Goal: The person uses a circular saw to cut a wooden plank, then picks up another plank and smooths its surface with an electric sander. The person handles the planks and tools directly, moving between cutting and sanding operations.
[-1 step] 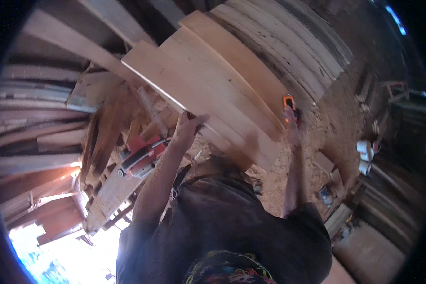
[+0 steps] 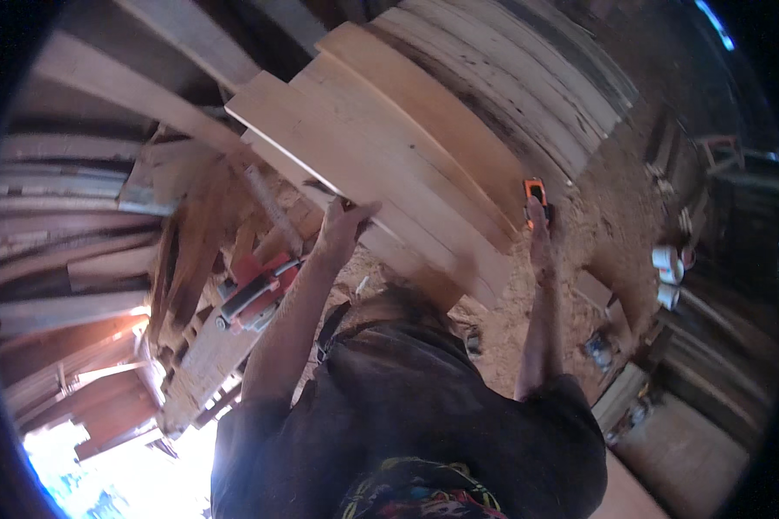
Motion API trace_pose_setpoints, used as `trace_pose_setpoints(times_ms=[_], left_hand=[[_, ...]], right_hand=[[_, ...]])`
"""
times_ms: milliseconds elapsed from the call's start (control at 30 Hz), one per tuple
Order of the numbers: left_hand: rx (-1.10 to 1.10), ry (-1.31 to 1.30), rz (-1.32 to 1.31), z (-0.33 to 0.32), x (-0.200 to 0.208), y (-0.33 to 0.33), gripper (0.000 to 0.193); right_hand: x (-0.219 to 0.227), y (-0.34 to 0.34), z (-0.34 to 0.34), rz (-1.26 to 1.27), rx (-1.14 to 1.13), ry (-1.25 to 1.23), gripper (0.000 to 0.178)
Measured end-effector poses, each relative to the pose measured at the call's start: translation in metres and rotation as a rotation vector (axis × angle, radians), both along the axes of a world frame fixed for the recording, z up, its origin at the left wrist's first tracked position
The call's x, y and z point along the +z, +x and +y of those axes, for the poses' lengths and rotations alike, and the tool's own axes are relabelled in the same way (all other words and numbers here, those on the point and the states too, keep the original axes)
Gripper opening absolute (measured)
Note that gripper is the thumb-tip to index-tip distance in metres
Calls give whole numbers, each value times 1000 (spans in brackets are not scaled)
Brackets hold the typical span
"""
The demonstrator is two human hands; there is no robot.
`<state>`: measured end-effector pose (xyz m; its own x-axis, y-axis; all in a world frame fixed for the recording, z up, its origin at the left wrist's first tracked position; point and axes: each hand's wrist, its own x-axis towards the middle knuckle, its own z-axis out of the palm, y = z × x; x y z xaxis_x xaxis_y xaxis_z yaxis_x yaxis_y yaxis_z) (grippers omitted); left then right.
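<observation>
My left hand [image 2: 348, 227] is closed on the near edge of a pale wooden board [image 2: 294, 125], its thumb lying over the top. A thin dark piece [image 2: 322, 186] sticks out beside its fingers; its kind is unclear. Several pale boards [image 2: 389, 143] lie side by side, with a more orange-brown board [image 2: 433, 112] along their far side. Off the right end of these boards, my right hand [image 2: 539, 242] is closed round an orange-and-black tape measure [image 2: 536, 192]. The fingers under it are partly hidden.
A red power tool [image 2: 258, 292] sits at the left by my forearm. Stacked planks [image 2: 61, 208] line the left side, and weathered planks [image 2: 511, 78] lie beyond the boards. Sawdust [image 2: 597, 225] covers the ground at right, near white containers [image 2: 666, 264] and scraps [image 2: 595, 294].
The view has shifted slightly. Below the near board's edge, another board and the thin dark piece now show beside my left hand. Both hands keep their grips.
</observation>
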<state>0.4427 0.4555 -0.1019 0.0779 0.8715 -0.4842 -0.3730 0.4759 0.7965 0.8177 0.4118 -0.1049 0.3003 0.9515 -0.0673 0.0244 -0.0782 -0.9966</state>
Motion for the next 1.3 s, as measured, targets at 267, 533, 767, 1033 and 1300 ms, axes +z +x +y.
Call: trace_pose_setpoints(times_ms=[267,533,767,1033,1300], left_hand=[[-534,-128,232,99,-50,-1,38],[-539,8,475,93,-86,-5,43],[-100,-62,423,67,-48,42,50],[-363,205,519,120,-65,40,59],[-222,75,-88,153,-64,68,77]], right_hand=[[-25,17,-115,-221,-342,-541,58],[-21,-50,-112,38,-361,-527,61],[-10,-30,-96,268,-542,-468,52],[-25,-17,-76,103,-545,-384,56],[-6,10,-4,-269,-546,-294,59]])
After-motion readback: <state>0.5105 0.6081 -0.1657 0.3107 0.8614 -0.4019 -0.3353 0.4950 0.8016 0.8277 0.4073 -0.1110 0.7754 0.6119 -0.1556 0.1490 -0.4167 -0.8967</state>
